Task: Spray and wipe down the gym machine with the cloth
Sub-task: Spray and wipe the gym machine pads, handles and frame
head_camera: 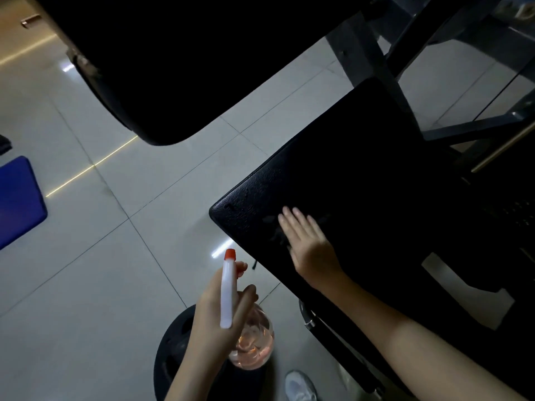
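The left hand [214, 308] holds a spray bottle [254, 345] low in the middle of the view. Its fingers are curled round the neck, and one finger sits in front by the trigger. The bottle has a white top with an orange tip that points up and away. Its round clear part has pink water in it. The right hand [307, 241] lies flat on the black pad [362, 169] of the machine, near the pad's front corner. Its fingers are straight and close together, and it grips nothing. Under that hand and just past its fingers is a dark, crumpled cloth [273, 231]. The cloth is as black as the pad, so it is hard to see. A thin dark bit hangs over the pad's edge near the bottle. A second black pad [173, 68] fills the top of the view. A dark metal frame [376, 62] stands at the top right. The floor [86, 256] has pale shiny tiles. A blue mat [17, 198] lies on it at the left. A round black weight plate [173, 342] lies under the bottle, and a white shoe [299, 386] shows at the bottom.
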`<action>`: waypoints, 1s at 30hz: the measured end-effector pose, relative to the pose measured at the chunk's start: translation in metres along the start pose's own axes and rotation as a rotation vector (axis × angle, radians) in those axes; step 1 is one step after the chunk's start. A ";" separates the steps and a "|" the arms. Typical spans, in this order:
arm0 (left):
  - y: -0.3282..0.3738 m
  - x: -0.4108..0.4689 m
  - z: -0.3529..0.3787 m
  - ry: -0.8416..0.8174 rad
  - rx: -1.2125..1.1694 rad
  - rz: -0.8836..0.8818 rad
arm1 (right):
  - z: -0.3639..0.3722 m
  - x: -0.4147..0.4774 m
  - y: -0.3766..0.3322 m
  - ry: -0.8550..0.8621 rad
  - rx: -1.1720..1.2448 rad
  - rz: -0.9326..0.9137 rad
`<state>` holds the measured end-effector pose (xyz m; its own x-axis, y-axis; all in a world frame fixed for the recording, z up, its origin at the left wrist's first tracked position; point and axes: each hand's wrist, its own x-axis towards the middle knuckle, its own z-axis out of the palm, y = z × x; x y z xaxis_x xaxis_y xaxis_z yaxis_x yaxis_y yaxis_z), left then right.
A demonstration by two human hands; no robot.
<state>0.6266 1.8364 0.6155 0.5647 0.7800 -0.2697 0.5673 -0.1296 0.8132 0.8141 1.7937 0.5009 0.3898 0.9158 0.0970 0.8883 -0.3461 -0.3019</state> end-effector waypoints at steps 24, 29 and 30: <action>0.002 -0.008 0.005 0.182 -0.016 0.004 | -0.015 0.074 -0.034 -0.230 -0.046 -0.387; -0.004 -0.011 0.015 0.181 0.033 -0.004 | -0.009 0.082 -0.062 -0.208 -0.048 -0.312; -0.004 -0.011 0.016 0.183 0.035 -0.004 | -0.009 0.071 -0.055 -0.236 -0.058 -0.355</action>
<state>0.6272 1.8184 0.6073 0.4457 0.8786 -0.1714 0.5916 -0.1454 0.7930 0.7949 1.8762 0.5330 -0.0023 0.9993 -0.0366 0.9722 -0.0063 -0.2343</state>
